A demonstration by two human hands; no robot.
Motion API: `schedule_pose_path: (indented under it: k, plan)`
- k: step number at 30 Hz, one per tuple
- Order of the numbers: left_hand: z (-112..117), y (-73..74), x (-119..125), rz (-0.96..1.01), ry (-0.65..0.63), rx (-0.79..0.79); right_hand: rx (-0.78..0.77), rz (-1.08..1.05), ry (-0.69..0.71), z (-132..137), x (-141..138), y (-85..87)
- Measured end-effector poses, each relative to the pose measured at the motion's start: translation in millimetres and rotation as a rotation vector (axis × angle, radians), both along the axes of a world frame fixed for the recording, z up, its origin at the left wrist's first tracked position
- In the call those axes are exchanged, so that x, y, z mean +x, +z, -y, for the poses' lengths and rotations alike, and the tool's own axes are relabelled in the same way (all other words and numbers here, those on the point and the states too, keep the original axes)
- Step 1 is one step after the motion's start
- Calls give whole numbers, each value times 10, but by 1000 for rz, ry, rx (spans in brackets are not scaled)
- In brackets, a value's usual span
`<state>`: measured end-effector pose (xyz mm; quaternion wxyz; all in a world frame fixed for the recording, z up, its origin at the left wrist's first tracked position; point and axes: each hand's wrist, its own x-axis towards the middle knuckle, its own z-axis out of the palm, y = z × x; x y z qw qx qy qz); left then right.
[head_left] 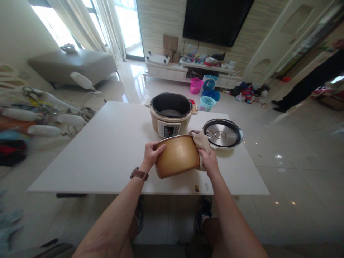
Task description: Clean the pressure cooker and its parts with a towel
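A gold-coloured inner pot is held tilted above the near part of the white table. My left hand grips its left rim, fingers curled over the edge. My right hand presses a beige cloth against the pot's right side. Just behind stands the beige cooker body, open and with its dark cavity showing. Its round steel lid lies inside-up to the right.
A drying rack with clothes stands left of the table. Behind are a grey sofa, a TV cabinet with clutter, and coloured baskets on the floor. A person's dark leg stands at the far right.
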<state>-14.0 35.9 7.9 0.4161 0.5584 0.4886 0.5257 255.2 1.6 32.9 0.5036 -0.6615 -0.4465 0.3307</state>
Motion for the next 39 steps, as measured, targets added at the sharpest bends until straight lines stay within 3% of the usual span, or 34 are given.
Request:
schedule_pose_path:
  k: [4,7,12,15,21,27,29,35,39]
  plan:
    - [7,-113,5,6,33,21,-38,-33,-43,-59,81,-66]
    - [1,-118,36,-38,23,35,-17,-3,-50,-63,120,-52]
    - [-1,102,95,-169,25,131,-23,11,-58,-51,144,-15]
    - [7,228,146,-216,18,100,-1,48,-24,-31,127,27]
    - [-9,257,224,-269,15,78,168,250,143,119,-29,274]
    - [-25,234,233,-222,-15,96,357,682,495,348,-324,566]
    - [-26,232,227,-213,-23,88,357,728,527,359,-354,585]
    - [0,226,196,-213,-10,49,330,444,333,222,-193,409]
    - [10,173,121,-137,-34,30,185,166,169,109,-55,189]
